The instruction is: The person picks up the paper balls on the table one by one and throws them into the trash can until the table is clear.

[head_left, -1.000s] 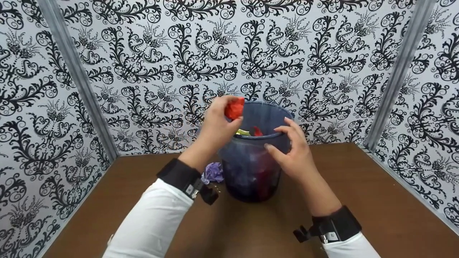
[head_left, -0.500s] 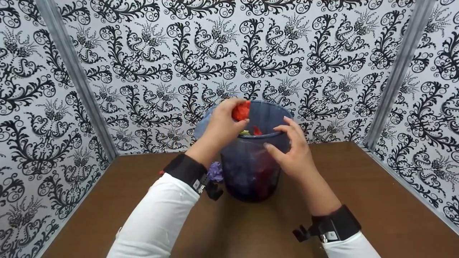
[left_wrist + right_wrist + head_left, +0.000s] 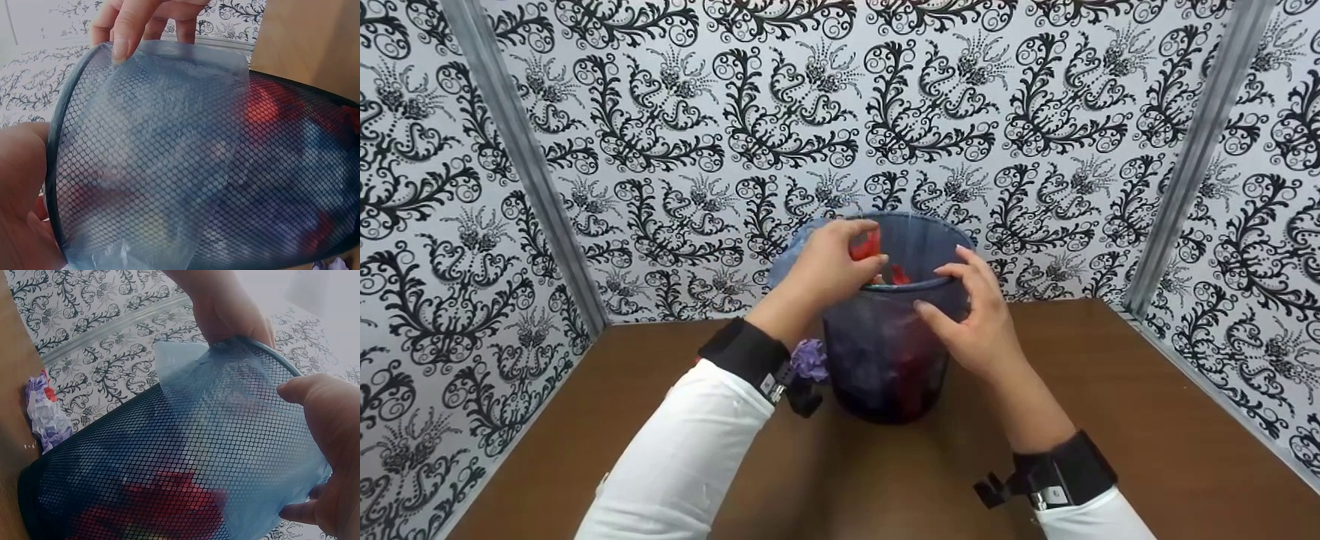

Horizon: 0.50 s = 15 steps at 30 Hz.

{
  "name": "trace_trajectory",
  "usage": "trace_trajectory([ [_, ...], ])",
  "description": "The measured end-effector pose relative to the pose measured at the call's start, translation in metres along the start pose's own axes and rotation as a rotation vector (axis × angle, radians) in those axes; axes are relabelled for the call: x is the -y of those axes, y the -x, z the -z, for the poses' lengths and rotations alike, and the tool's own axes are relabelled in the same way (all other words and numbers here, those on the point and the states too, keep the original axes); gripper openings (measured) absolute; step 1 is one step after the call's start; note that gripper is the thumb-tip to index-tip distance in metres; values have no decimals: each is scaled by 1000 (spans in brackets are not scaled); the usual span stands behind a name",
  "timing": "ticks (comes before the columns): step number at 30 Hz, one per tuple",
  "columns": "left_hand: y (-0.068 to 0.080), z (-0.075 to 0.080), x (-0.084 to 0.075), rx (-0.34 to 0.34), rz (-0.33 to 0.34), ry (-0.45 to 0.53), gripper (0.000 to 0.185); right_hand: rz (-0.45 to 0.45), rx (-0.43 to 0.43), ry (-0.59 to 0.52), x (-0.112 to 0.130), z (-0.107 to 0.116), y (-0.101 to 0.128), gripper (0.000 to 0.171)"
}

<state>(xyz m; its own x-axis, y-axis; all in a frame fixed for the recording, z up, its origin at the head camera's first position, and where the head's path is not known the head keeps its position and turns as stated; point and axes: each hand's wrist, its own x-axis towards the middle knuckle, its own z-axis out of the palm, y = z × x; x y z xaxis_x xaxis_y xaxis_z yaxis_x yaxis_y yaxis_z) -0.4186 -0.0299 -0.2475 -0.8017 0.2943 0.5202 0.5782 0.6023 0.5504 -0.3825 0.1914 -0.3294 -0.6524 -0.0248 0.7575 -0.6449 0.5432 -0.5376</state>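
A dark mesh wastebasket (image 3: pixel 885 360) stands upright on the table, lined with a translucent bluish bag (image 3: pixel 247 410) folded over its rim. Crumpled red paper (image 3: pixel 868 244) is held in my left hand (image 3: pixel 829 262), which is over the basket's mouth at the left rim. On the front right my right hand (image 3: pixel 979 322) grips the rim, thumb outside and fingers over the top. Through the mesh, red paper (image 3: pixel 174 506) and other crumpled pieces show inside. In the left wrist view, the left palm (image 3: pixel 22 191) hides most of the held paper.
Crumpled purple paper (image 3: pixel 810 360) lies against the basket's left side; white paper (image 3: pixel 48 416) and a bit of red sit by it in the right wrist view. Patterned walls (image 3: pixel 810 112) enclose the brown table (image 3: pixel 1110 390) at back and sides.
My left hand has moved right and lower with the red paper, from above the left rim down into the basket's mouth. The right hand has stayed on the rim.
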Motion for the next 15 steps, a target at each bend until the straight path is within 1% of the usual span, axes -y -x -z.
trace_trajectory([
  [2,2,3,3,-16,-31,-51,62,-7,-2,2,0,0,0,45],
  [3,3,6,5,-38,-52,-81,64,-11,0,3,1,0,0,45],
  [5,6,14,11,-83,-77,-102,67,-20,10,7,1,0,0,46],
  [7,10,24,20,-143,-86,-126,66,-28,19,12,2,0,-1,47],
  [9,14,34,32,-197,-78,-139,65,-33,24,18,3,0,-1,47],
  [12,20,47,56,-252,-47,-159,63,-35,16,24,3,1,0,47],
  [15,29,57,81,-264,21,-166,62,-29,8,21,2,1,1,46],
])
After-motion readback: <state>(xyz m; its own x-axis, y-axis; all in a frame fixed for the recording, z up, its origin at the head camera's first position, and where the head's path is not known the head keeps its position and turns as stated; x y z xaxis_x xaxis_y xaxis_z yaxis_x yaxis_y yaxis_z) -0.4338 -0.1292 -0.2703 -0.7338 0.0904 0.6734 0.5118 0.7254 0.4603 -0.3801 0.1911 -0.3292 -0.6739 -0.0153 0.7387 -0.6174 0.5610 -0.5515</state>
